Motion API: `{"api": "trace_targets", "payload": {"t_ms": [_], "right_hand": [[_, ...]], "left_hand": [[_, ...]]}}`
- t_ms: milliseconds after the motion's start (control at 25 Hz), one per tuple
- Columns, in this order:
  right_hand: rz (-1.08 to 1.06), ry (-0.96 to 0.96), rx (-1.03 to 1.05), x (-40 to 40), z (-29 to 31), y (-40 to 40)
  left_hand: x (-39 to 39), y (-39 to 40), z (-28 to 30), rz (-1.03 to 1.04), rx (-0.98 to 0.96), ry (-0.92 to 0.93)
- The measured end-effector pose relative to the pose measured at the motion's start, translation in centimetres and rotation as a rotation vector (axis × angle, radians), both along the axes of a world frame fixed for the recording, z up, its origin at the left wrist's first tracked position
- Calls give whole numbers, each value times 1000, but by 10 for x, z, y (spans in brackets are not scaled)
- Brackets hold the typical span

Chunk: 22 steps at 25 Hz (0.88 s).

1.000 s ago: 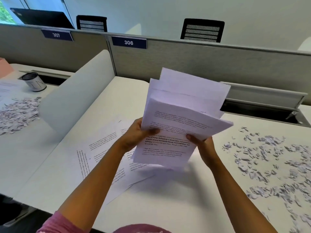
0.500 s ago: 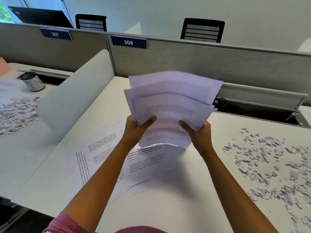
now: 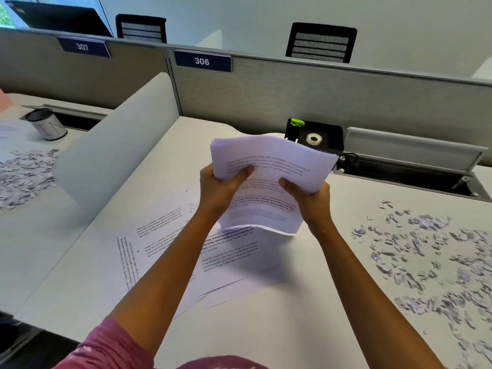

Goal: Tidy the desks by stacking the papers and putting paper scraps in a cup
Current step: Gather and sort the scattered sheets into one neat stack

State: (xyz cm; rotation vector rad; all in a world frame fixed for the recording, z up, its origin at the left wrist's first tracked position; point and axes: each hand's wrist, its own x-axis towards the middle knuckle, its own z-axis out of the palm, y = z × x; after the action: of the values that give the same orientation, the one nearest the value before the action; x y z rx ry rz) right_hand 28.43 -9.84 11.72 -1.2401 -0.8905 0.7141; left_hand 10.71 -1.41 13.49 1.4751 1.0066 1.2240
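Two hands hold one bundle of papers [image 3: 269,179] upright over the desk [image 3: 266,328], its lower edge just above the surface, probably so the sheets can be knocked level. Left hand [image 3: 218,190] grips the left edge, thumb curled over the front page and fingers hidden behind; right hand [image 3: 311,198] does the same on the right edge, thumb pressed on the print. Held from both sides like this, the sheets bow slightly at the top. More printed sheets [image 3: 170,249] lie loose and overlapping on the desk under and left of the arms, not yet gathered. Scraps [image 3: 426,262] are strewn over the right part of the desk, well apart from the bundle, and another heap [image 3: 24,171] lies on the next desk at far left, near a cup [image 3: 48,123] that stands tilted there. Behind the bundle sits a black organiser [image 3: 319,139] with a tape roll.
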Motion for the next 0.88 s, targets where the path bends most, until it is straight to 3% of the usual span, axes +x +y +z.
{"api": "trace_targets", "payload": {"t_ms": [360, 640, 880], "right_hand": [[-118, -23, 131, 4, 45, 18], [-47, -27, 133, 7, 45, 17], [42, 7, -89, 16, 5, 8]], "left_hand": [[6, 17, 29, 10, 69, -178], [4, 21, 28, -83, -2, -134], [-2, 11, -10, -169, -135, -74]]}}
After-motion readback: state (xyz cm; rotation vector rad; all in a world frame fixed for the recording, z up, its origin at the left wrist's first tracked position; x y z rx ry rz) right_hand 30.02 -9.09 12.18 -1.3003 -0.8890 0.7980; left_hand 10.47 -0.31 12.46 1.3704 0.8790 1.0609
